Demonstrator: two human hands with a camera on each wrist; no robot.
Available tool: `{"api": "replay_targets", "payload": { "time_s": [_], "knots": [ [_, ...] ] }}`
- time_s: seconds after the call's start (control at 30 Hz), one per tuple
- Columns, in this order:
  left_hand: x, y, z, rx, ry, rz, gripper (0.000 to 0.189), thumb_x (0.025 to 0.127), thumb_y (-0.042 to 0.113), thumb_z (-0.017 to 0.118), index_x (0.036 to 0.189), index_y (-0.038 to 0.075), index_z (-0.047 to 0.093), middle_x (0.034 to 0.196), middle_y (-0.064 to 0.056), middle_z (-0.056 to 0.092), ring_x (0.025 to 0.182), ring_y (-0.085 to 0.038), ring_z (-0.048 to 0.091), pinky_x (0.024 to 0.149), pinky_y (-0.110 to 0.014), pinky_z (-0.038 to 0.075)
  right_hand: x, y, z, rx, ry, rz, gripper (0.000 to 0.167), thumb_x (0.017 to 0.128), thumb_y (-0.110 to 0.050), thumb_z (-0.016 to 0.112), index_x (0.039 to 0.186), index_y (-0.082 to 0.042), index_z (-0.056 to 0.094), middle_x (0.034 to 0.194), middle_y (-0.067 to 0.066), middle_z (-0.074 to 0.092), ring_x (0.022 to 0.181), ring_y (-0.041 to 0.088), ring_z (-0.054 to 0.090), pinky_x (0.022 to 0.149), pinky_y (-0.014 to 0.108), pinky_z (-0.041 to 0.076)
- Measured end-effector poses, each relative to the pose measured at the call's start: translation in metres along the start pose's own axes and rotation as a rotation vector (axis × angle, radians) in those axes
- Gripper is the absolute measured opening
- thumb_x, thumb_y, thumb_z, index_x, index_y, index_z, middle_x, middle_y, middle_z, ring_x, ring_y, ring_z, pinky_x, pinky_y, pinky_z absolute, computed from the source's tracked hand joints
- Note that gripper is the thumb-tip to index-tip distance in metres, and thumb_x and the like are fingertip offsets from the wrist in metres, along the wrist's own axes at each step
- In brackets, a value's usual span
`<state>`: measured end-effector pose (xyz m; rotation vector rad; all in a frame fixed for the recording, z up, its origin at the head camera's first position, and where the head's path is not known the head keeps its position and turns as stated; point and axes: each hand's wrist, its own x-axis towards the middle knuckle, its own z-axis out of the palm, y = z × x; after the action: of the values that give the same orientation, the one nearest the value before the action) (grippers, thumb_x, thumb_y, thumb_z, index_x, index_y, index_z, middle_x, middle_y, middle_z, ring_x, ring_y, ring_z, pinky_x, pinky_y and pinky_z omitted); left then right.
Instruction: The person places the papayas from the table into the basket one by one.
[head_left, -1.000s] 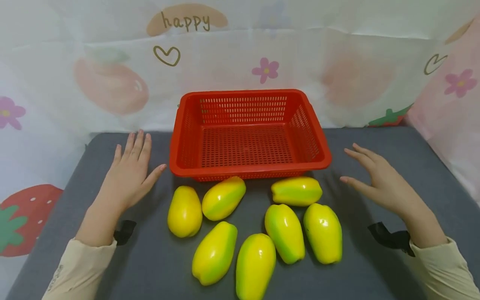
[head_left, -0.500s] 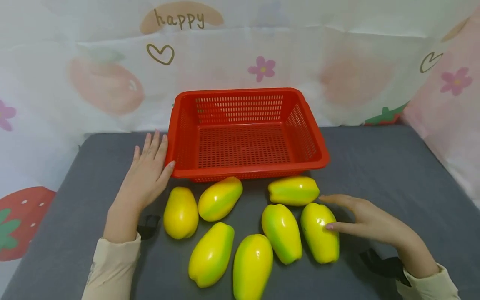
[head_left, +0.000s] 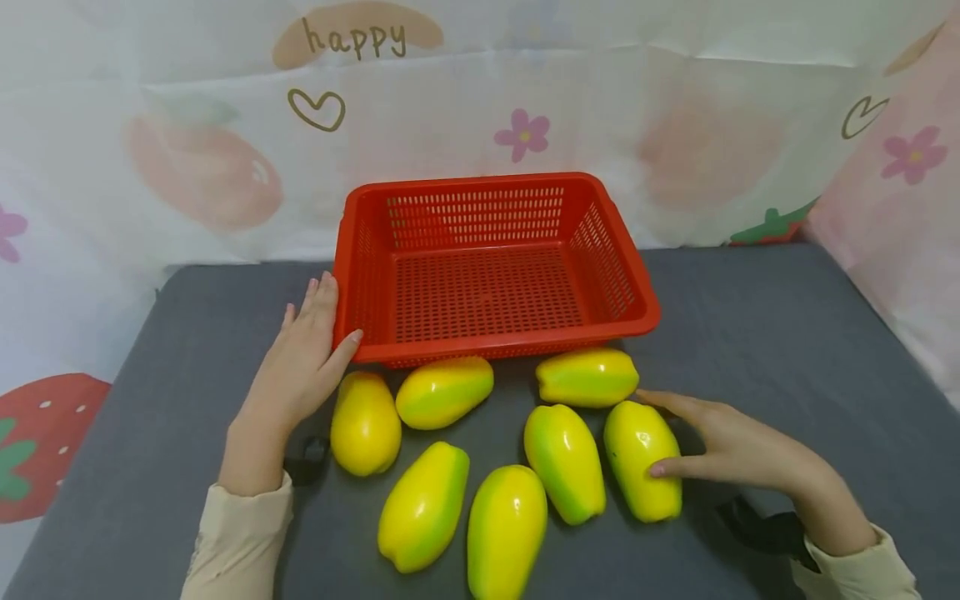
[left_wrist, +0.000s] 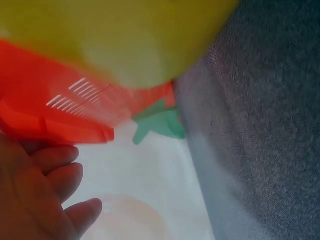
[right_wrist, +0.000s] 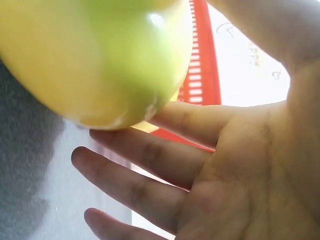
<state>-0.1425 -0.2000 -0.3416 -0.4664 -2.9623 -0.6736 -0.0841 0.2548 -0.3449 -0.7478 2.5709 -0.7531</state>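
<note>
My right hand [head_left: 738, 442] is at the rightmost yellow-green papaya [head_left: 645, 467], its thumb on the near side and its fingers reaching around the far end. In the right wrist view this papaya [right_wrist: 115, 60] sits between thumb and index finger, while the other fingers are spread. My left hand [head_left: 296, 367] lies against the left side of the red plastic basket [head_left: 495, 343], fingers straight along the outer wall and thumb at the front corner of the rim. The left wrist view shows its fingers [left_wrist: 65, 180] beside the basket wall [left_wrist: 60, 105].
Several more papayas lie in front of the basket, among them one by the left hand [head_left: 365, 425] and one against the front wall [head_left: 446, 392]. The grey cloth-covered table [head_left: 750, 333] meets a printed curtain [head_left: 450, 108] behind the basket.
My left hand has moved right to the basket's side. My right hand has come left and down onto the rightmost papaya. The papaya by the basket's front wall has turned slightly.
</note>
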Motion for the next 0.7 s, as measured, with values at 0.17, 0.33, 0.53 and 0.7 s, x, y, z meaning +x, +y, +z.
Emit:
{"api": "replay_targets", "payload": {
  "time_s": [0.17,0.33,0.53,0.7],
  "knots": [
    [-0.0003,0.0017,0.0026,-0.026,0.015,-0.012,0.069,0.100,0.028,0.037,0.150,-0.001,-0.001,0.156,-0.018,0.005,0.143,-0.033,0.004,0.113,-0.052,0.002,0.0017,-0.0021,0.0052,0.012,-0.023,0.014,0.090,0.078,-0.058,0.066,0.144,-0.004,0.036,0.140,0.014,0.045,0.122,0.033,0.048,0.095,0.053,0.041],
    [0.0007,0.0015,0.0042,-0.053,0.037,-0.022,0.066,0.100,0.024,0.035,0.150,0.001,0.000,0.156,-0.017,0.006,0.143,-0.031,0.004,0.113,-0.052,0.003,0.0039,-0.0036,0.0065,0.046,-0.041,0.015,0.091,0.078,-0.056,0.067,0.145,-0.005,0.032,0.141,0.014,0.043,0.123,0.033,0.046,0.096,0.054,0.040],
    [0.0017,0.0028,0.0037,-0.046,0.033,-0.039,0.065,0.099,0.022,0.035,0.150,0.001,0.001,0.156,-0.016,0.006,0.143,-0.030,0.003,0.113,-0.051,0.003,0.0048,-0.0036,0.0053,0.084,-0.068,-0.010,0.089,0.079,-0.054,0.067,0.146,-0.007,0.030,0.142,0.014,0.042,0.122,0.032,0.047,0.093,0.050,0.044],
    [0.0002,0.0045,0.0016,-0.026,0.012,-0.047,0.065,0.100,0.022,0.036,0.150,0.001,0.001,0.156,-0.015,0.004,0.143,-0.031,0.003,0.113,-0.051,0.002,0.0034,-0.0015,0.0029,0.093,-0.066,-0.018,0.088,0.078,-0.051,0.070,0.144,-0.008,0.032,0.141,0.013,0.042,0.114,0.029,0.051,0.086,0.043,0.049]
  ]
}}
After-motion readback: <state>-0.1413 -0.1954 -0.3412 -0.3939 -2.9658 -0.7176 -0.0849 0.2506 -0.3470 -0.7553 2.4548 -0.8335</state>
